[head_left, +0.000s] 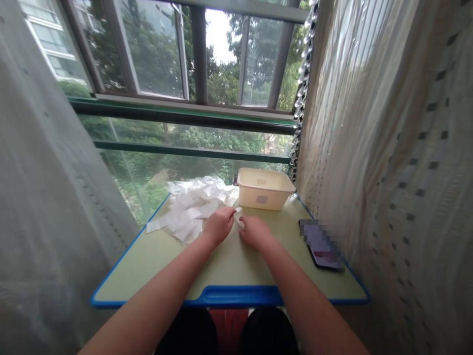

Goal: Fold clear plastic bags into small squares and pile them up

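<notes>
Metal-framed window (199, 54) at twelve o'clock, with pale patterned curtains (373, 128) at nine and three. Below, blue-edged, pale green tabletop (236, 268). On it, at eleven o'clock, loose heap of crumpled white strips (192, 203); at one, cream plastic bin (279, 199); at three, smartphone (321, 246), screen pixelated. Near the centre, left hand (220, 223), just beside the heap, and right hand (254, 231), both with fingertips pinched on a small white paper piece (238, 210) between them.

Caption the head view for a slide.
Left hand and right hand meet at a small white piece beside a white heap and a cream tub on a blue-edged table.
</notes>
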Available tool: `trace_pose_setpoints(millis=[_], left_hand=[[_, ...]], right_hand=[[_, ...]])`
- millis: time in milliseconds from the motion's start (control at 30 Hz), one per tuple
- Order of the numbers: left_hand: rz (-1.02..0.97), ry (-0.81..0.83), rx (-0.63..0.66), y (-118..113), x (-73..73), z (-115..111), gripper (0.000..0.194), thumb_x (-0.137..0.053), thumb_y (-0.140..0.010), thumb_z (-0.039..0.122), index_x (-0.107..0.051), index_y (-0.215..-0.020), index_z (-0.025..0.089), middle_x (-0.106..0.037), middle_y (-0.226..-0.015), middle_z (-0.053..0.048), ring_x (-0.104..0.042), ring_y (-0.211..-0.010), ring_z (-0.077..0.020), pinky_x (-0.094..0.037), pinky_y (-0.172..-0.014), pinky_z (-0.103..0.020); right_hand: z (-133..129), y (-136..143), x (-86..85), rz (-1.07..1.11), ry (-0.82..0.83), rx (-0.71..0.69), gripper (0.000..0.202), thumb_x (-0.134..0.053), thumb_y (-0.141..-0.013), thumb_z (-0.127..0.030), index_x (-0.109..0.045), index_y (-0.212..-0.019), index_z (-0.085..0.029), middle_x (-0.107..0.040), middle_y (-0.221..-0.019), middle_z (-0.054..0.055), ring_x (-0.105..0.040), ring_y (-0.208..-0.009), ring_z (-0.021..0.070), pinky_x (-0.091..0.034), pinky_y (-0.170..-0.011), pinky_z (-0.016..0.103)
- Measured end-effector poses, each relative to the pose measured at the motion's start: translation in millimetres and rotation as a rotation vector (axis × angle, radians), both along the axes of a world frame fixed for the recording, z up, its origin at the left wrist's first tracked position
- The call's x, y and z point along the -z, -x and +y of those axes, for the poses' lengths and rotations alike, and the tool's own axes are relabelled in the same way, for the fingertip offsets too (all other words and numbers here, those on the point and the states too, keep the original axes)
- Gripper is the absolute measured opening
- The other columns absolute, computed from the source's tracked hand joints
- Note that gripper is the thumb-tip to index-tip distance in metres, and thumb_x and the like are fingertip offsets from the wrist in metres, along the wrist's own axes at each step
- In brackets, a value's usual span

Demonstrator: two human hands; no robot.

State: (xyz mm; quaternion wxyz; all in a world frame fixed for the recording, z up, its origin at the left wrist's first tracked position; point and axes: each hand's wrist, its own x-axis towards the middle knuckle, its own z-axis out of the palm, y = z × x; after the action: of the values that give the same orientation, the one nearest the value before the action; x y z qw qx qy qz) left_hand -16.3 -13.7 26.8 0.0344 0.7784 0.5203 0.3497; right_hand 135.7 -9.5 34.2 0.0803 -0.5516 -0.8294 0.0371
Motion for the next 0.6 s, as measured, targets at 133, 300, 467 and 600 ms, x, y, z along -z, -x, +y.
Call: trace_pose_setpoints(millis=[133, 300, 467, 600], left_hand=[[0.039, 0.008, 0.025, -2.0, 17.6, 5.8, 0.031, -0.043, -0.08, 0.017, -0.058, -0.108, 0.015, -0.062, -0.104, -0.011, -0.054, -0.099, -0.0211, -0.041, -0.089, -0.034], [0.136, 0.051, 0.071, -0.1, 24.4, 12.0, 0.027, -0.052, -0.077, 0.026, -0.062, -0.101, 0.022, -0.061, -0.108, -0.008, -0.053, -0.1, -0.0223, -0.041, -0.089, -0.034], [0.109, 0.087, 0.001, 2.0, 29.2, 17.0, 0.032, -0.044, -0.083, 0.034, -0.059, -0.106, 0.017, -0.061, -0.103, -0.01, -0.052, -0.099, -0.0227, -0.039, -0.088, -0.034], [0.116, 0.081, -0.025, -1.3, 31.8, 14.8, 0.043, -0.054, -0.074, 0.049, -0.062, -0.1, 0.016, -0.059, -0.101, -0.01, -0.052, -0.096, -0.0245, -0.04, -0.086, -0.034]], right_hand=[[2.5, -12.9, 3.5, 0.029, -0.088, 0.0, 0.038, -0.051, -0.077, -0.039, -0.055, -0.109, -0.02, -0.061, -0.1, 0.01, -0.051, -0.095, 0.0244, -0.037, -0.081, 0.034], [16.4, -26.5, 20.0, 0.187, -0.163, -0.131, 0.021, -0.046, -0.082, -0.03, -0.064, -0.088, -0.021, -0.059, -0.091, 0.007, -0.051, -0.09, 0.0189, -0.036, -0.082, 0.03], [24.9, -39.4, 22.9, 0.346, -0.116, -0.197, 0.019, -0.05, -0.072, -0.01, -0.065, -0.08, -0.017, -0.06, -0.089, 0.006, -0.053, -0.086, 0.0161, -0.038, -0.08, 0.026], [22.8, -49.9, 16.2, 0.384, 0.078, -0.291, 0.019, -0.053, -0.066, -0.007, -0.067, -0.073, -0.017, -0.061, -0.083, 0.004, -0.054, -0.079, 0.0145, -0.039, -0.077, 0.024]])
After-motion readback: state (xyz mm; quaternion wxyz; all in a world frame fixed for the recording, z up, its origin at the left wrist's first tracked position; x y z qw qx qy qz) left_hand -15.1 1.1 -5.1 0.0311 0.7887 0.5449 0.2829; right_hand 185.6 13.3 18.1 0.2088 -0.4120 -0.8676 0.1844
